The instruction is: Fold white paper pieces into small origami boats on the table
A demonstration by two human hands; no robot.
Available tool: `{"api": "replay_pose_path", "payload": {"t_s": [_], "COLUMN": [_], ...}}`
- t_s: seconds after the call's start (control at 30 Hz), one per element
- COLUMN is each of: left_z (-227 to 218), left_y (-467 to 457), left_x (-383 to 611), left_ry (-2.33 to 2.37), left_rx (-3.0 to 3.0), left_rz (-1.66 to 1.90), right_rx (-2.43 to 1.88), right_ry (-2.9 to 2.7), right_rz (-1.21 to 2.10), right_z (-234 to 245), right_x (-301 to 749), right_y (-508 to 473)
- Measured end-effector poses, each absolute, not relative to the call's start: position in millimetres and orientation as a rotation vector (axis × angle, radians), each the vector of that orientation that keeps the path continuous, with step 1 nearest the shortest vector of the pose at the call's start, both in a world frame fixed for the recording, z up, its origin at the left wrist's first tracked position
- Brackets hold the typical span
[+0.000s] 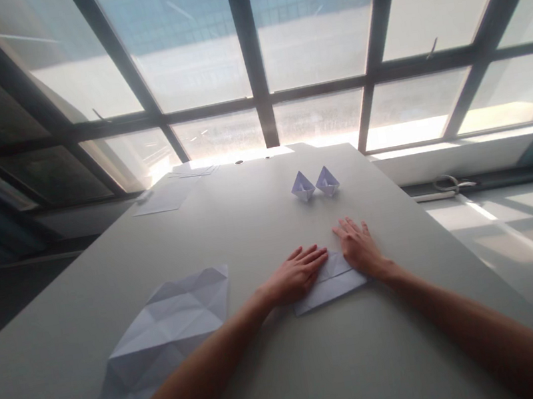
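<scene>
A folded sheet of white paper [332, 289] lies flat on the white table, with crease lines across its top. My left hand [299, 274] rests flat on its left part, fingers stretched out. On its upper right corner lies my right hand [359, 247], with the fingers spread and reaching past the paper onto the table. Both palms face down, and they hide parts of the paper. Beyond my hands stand two small folded paper boats [303, 187], side by side. To the left is a large creased paper sheet [164, 320], partly covered by my left forearm.
The white table [245, 223] runs away toward large windows with dark frames [250, 47]. Flat paper sheets [160, 199] lie at its far left. On the right, a coiled cable [446, 183] sits by the wall below the windows.
</scene>
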State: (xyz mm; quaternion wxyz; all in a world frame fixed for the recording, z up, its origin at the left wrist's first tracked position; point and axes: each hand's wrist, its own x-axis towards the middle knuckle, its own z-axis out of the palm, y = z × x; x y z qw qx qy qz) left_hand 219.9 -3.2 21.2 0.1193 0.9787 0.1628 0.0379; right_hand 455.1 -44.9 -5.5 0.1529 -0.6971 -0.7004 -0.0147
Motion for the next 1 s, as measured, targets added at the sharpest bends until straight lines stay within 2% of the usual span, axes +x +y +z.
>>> {"api": "replay_pose_path", "payload": {"t_s": [0.3,0.53,0.83,1.0], "left_z": [20.3,16.1,22.0,21.6], "left_y": [-2.0,-1.3,-1.8,-1.8], "left_x": [220.2,222.2,221.4,222.2], "left_ry": [0.479,0.482,0.455,0.473], "left_rx": [2.833,2.841,2.853,2.843], "left_rz": [0.16,0.151,0.14,0.148], "right_rx": [-1.985,-1.743,-2.066,-2.092], "right_ry": [-1.846,-2.137,-1.911,-1.782], "right_rz": [-0.093,0.053,-0.055,-0.075], "right_z": [-6.8,-2.7,-15.8,-12.7], "right_x": [472.0,454.4,476.6,487.3], "right_y": [-39.1,-46.5,-39.2,-36.0]}}
